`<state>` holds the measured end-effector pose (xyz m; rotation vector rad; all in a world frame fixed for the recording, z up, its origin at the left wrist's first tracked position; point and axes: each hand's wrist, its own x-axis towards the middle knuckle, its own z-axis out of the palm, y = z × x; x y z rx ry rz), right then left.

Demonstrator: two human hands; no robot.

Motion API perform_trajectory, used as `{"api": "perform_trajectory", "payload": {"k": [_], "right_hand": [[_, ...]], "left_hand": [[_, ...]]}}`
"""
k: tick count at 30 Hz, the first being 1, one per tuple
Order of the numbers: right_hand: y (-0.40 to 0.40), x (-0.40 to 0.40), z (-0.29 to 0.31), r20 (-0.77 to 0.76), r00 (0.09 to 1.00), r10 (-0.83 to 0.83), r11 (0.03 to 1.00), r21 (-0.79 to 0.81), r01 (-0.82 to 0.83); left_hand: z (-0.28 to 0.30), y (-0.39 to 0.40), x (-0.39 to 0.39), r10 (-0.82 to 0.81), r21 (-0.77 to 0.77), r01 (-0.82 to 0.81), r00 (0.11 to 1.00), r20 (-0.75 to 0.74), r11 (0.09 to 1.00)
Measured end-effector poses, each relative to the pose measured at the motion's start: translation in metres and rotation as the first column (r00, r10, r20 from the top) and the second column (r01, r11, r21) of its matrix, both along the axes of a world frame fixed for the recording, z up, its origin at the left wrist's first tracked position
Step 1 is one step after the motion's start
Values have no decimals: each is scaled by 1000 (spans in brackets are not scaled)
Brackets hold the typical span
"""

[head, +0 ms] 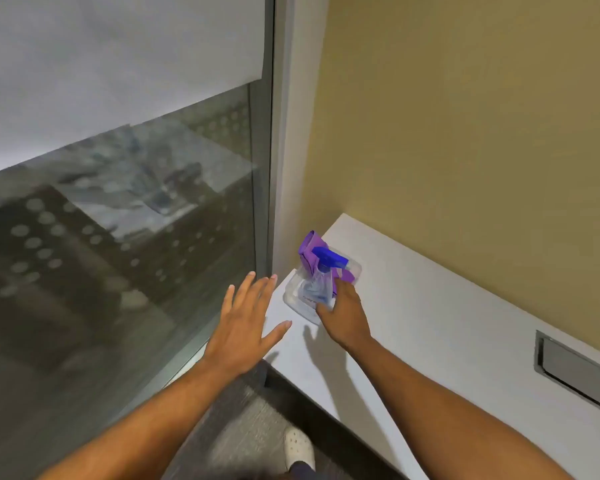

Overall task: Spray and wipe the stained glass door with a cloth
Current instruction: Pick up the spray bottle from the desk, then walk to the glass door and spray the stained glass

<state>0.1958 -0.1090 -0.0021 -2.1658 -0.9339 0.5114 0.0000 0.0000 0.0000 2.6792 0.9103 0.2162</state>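
Spray bottle (317, 284): clear, blue trigger head, upright, centre frame. Purple cloth (311, 251) bunched just behind. Glass door (125, 220) fills left.

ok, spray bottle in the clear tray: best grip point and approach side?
Probably the neck of the spray bottle, just under the blue trigger head, coming from the near right, where the right hand already is. The bottle stands upright in the clear tray and narrows toward the top. The purple cloth crowds the far side. The left hand is open and clear of the bottle.
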Motion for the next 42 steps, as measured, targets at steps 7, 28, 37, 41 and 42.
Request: {"api": "perform_trajectory", "payload": {"k": [7,28,37,41,42], "right_hand": [[38,25,-32,-200,975,-99,992,62,113],[68,57,72,-450,730,514,842,430,-327],[80,-72,75,-675,162,720,602,491,-630],[76,-140,76,-725,57,686,541,456,-707],[74,-157,78,-731,57,680,543,449,-710]], "left_hand": [[-12,1,27,110,-154,-114,993,-38,981],[51,-2,52,561,-657,-256,770,305,709],[65,-50,-61,696,-926,-117,695,182,359],[62,-95,-106,858,-936,-184,480,180,299],[62,-105,-114,893,-929,-220,410,188,297]]}}
